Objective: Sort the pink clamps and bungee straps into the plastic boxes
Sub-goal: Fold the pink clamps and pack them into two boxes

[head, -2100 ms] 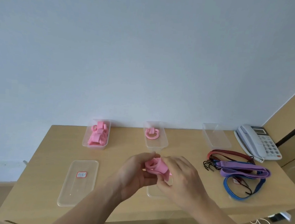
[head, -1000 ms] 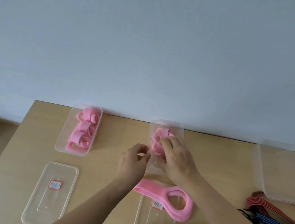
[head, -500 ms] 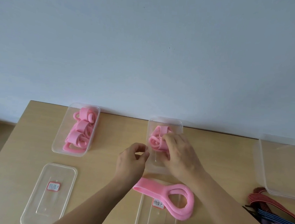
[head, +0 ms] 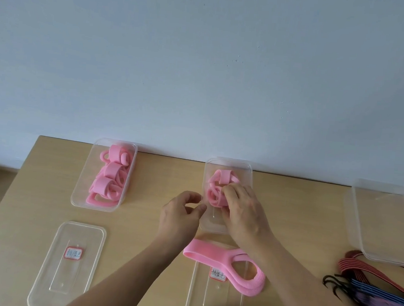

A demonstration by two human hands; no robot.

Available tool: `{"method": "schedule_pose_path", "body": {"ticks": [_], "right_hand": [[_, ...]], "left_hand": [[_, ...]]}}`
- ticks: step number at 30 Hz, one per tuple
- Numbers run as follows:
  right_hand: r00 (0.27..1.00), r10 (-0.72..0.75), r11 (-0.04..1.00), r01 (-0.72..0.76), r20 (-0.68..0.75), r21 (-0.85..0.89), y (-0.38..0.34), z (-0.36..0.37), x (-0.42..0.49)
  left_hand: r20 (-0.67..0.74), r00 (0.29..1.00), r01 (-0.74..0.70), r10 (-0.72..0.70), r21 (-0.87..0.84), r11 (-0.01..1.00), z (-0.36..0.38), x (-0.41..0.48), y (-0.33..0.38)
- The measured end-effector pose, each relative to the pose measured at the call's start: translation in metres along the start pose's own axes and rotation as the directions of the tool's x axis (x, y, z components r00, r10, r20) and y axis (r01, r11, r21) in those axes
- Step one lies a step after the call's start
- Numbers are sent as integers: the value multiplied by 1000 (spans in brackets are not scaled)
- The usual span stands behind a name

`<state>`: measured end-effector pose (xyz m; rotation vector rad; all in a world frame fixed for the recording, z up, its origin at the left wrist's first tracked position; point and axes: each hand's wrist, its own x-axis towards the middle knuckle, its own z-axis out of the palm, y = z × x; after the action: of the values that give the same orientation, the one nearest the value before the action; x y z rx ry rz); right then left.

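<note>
Looking down on a pale blue wall (head: 202, 68) and, against it, a light wooden table (head: 36, 188). Three clear plastic boxes stand along the table's back edge. The right box (head: 384, 222) is the largest in view. The left box (head: 78, 191) holds a heap of coiled pink straps (head: 108, 184). The middle box (head: 229, 163) holds a few more.

Two clear lids lie flat nearer the viewer, each with a red-bordered label. The left lid (head: 65, 275) sits in front of the left box, and the middle lid (head: 211, 298) in front of the middle box.

A bundle of red, blue and purple bungee straps (head: 373, 294) with black hooks lies at the right, its red end touching the right box.

A loose pink strap (head: 212, 255), uncoiled, lies across the far end of the middle lid.

The person's right hand (head: 244, 211) reaches into the middle box, fingers curled over and gripping a coiled pink strap (head: 214, 197) inside it. The left hand (head: 179, 218) hovers just beside that box's left wall, fingers loosely curled, grasping nothing.
</note>
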<state>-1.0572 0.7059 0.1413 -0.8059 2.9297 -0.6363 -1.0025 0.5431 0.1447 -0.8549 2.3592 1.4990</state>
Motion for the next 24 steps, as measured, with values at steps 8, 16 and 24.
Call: {"method": "schedule_pose_path", "body": {"ticks": [8,16,24], "right_hand": [[999,27,994,-29,22,108,2,-12,6],[863,281,958,-225,-419,177,6,-28,-52],[740,672,739,-672,23,42,-12,-5,-144]], "left_hand": [[-9,1000,-21,21,25,999,-4,-4,-1],[-57,983,-162,176,203,966,-17,-25,-30],[215,773,-613,597,493,617,-9,-53,-64]]}}
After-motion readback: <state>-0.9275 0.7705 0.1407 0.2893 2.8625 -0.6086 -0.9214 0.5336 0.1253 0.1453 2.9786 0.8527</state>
